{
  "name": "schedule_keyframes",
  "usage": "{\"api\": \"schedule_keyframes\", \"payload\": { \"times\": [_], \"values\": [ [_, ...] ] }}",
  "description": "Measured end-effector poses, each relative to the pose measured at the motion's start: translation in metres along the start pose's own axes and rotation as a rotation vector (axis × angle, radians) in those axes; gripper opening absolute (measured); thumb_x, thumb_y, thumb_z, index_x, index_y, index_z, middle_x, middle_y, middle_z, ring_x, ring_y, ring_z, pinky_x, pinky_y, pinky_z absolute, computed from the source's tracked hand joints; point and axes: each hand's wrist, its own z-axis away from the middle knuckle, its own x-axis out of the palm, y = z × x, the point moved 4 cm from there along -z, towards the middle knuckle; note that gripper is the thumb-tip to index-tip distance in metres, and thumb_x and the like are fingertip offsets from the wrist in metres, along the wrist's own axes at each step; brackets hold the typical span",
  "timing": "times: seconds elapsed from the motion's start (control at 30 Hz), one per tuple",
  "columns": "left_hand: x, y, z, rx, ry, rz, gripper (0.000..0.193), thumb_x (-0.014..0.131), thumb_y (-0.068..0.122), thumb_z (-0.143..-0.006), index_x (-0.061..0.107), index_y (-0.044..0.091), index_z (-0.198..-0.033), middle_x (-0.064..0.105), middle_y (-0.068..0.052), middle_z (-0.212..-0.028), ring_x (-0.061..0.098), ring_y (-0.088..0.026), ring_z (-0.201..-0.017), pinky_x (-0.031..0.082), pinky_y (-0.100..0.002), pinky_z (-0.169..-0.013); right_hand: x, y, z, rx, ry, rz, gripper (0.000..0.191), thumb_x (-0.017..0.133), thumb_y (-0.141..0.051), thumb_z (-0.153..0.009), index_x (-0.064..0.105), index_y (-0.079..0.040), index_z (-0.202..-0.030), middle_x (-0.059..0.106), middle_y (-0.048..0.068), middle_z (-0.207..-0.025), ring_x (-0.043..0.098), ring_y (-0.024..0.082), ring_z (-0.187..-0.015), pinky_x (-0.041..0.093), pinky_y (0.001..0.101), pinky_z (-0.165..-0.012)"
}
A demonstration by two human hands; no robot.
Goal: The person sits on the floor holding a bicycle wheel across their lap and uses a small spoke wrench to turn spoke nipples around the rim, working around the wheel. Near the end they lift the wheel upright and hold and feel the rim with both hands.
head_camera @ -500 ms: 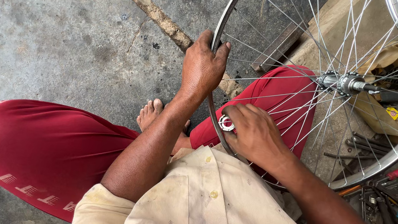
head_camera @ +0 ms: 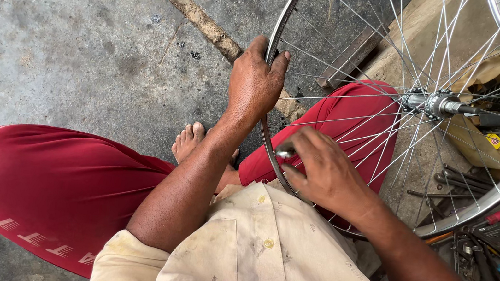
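Left hand clamped over bicycle wheel rim, thumb and fingers wrapped on upper left arc. Right hand closed around small metal spoke tool, pressed at rim's lower left, just beside knee. Wheel held upright across red-trousered lap; hub seen right of centre, spokes all laced in. Spoke adjustment judged under way; share of spokes already tightened could not be told. Loose hand tools lay on floor at right.

- Illumination: soft, even daylight; scene bright overall.
- Shadows: faint and diffuse under the left hand at 12 o'clock.
- Glare: mild sheen on the wheel rim.
- Focus: sharp centrally; slight wide-angle stretch at edges.
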Motion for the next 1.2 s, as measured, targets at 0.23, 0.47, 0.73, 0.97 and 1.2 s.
{"api": "schedule_keyframes", "payload": {
  "times": [0.23,0.47,0.73,0.97,1.2],
  "values": [
    [0.001,0.004,0.002,0.04,0.017,-0.02,0.033,0.071,0.035,-0.093,0.059,0.004,-0.094,0.07,-0.018,-0.076,0.071,-0.038,-0.074,0.052,-0.053,-0.069,0.011,0.002,-0.003,0.077,-0.006,0.235,0.045,0.079,-0.011,-0.074,0.059,0.0,-0.113,0.059,0.015,-0.103,0.065,0.034,-0.093,0.054,0.0478,-0.081],
    [-0.001,0.001,0.0,-0.011,-0.013,0.012,0.031,0.07,0.035,-0.093,0.06,0.005,-0.097,0.07,-0.017,-0.075,0.073,-0.036,-0.074,0.053,-0.051,-0.07,0.0,0.004,0.001,0.034,-0.05,0.006,0.033,0.08,-0.015,-0.078,0.061,-0.004,-0.103,0.059,0.014,-0.098,0.068,0.028,-0.087,0.056,0.0431,-0.077],
    [0.001,0.002,0.0,0.01,-0.01,-0.01,0.033,0.07,0.035,-0.094,0.061,0.003,-0.098,0.07,-0.02,-0.079,0.072,-0.039,-0.078,0.053,-0.052,-0.073,0.018,0.007,-0.01,0.14,-0.114,0.296,0.038,0.08,-0.015,-0.076,0.064,-0.004,-0.108,0.059,0.009,-0.095,0.068,0.031,-0.089,0.056,0.0471,-0.081],
    [0.001,0.001,0.001,0.019,0.009,-0.023,0.033,0.071,0.035,-0.093,0.06,0.003,-0.097,0.07,-0.019,-0.079,0.071,-0.04,-0.077,0.052,-0.053,-0.071,0.0,0.007,0.003,0.048,-0.036,-0.018,0.032,0.08,-0.014,-0.08,0.062,0.0,-0.103,0.056,0.015,-0.102,0.068,0.03,-0.092,0.057,0.0438,-0.081],
    [0.0,0.004,0.0,0.014,0.005,-0.015,0.033,0.07,0.035,-0.093,0.06,0.004,-0.096,0.069,-0.018,-0.076,0.072,-0.036,-0.072,0.052,-0.051,-0.068,0.021,0.007,-0.009,0.159,-0.112,0.388,0.028,0.076,-0.007,-0.088,0.061,-0.006,-0.112,0.058,0.008,-0.097,0.067,0.026,-0.091,0.055,0.044,-0.085]
  ]
}}
